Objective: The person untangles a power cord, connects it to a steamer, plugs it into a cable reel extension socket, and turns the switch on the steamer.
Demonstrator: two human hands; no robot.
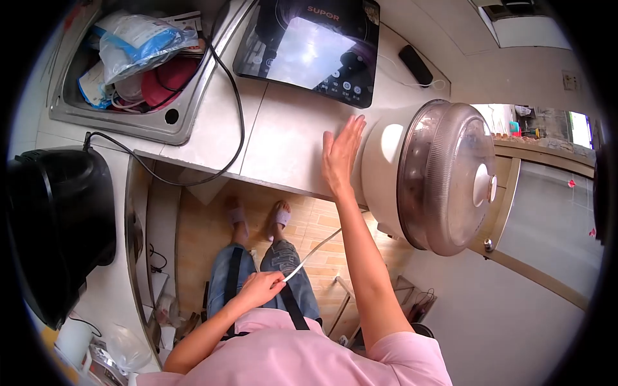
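My left hand is closed around a white power cord in front of my lap. The cord runs up to the right and passes behind my right forearm toward a white electric pot. My right hand is open, fingers stretched out, beside the pot's left side; whether it touches is hard to tell. The white pot stands at the counter's right end under a tall clear domed lid with a knob. Droplets or specks show on the lid.
A black SUPOR induction cooktop lies at the back of the counter. Left is a metal sink holding plastic bags and a red bowl. A black cable crosses the counter to a black appliance. A black oblong device lies behind.
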